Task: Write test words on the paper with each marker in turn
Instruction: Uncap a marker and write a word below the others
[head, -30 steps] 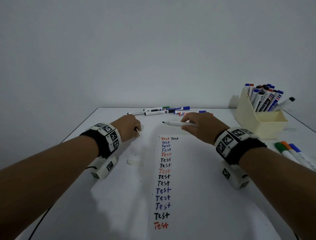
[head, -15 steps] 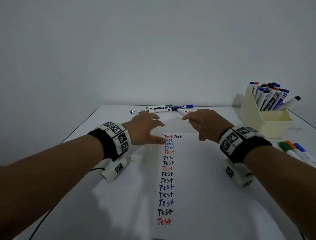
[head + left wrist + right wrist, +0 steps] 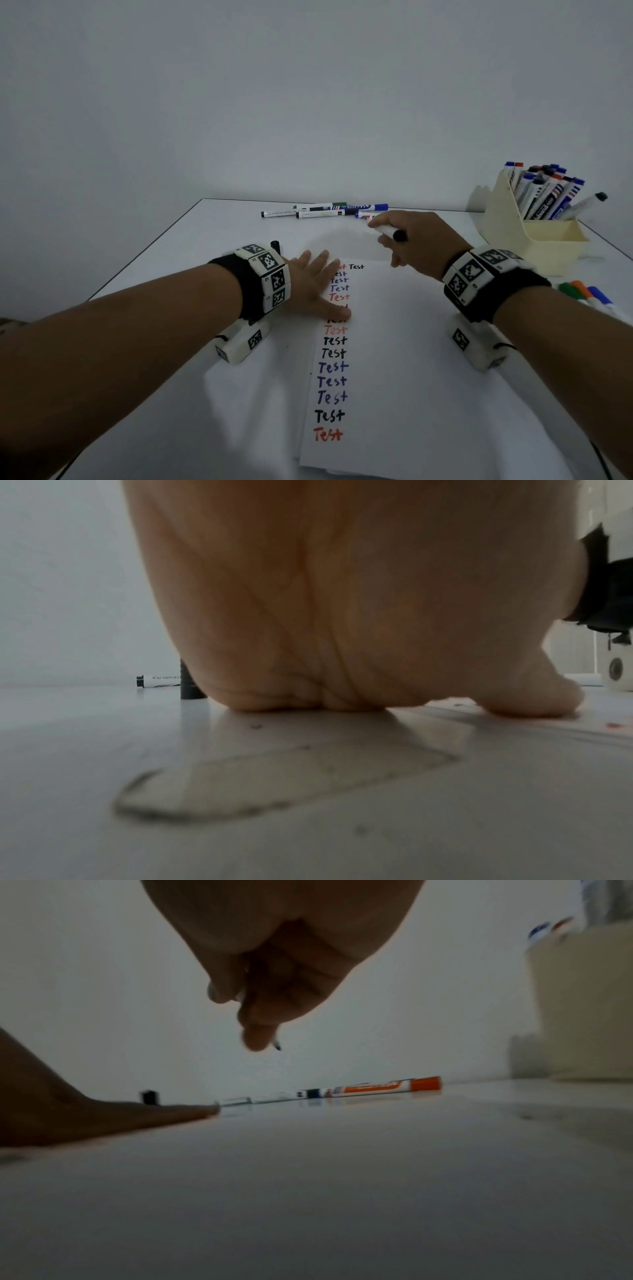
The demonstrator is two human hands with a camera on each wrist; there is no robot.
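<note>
1. on the white sheet of paper [image 3: 394,359], flat in the middle of the white table [image 3: 212,233]: one full column of handwritten "test" words [image 3: 331,366] in black, blue and red, plus a single black "test" starting a second column at the top.
2. pressed flat on the paper's left edge: left hand [image 3: 313,284], fingers spread and straight, grasping nothing, thumb over part of the column; palm down against the surface in the left wrist view too [image 3: 342,642].
3. above the top of the sheet: right hand [image 3: 419,240], fingers curled round a white marker with a black end [image 3: 390,233], uncapped tip poking out below the fingers in the right wrist view [image 3: 276,1045], clear of the paper, not yet writing.
4. standing upright beyond the left wrist: small black cap [image 3: 275,245], probably belonging to this marker.
5. along the far edge: a row of white markers with green, blue and orange ends [image 3: 329,209], apparently already tested.
6. at the right: cream plastic holder [image 3: 534,246] packed with more markers, and three capped ones in green, orange and blue [image 3: 582,291] lying beside it.
7. judged progress: well underway, second column barely begun, many markers seemingly left.
</note>
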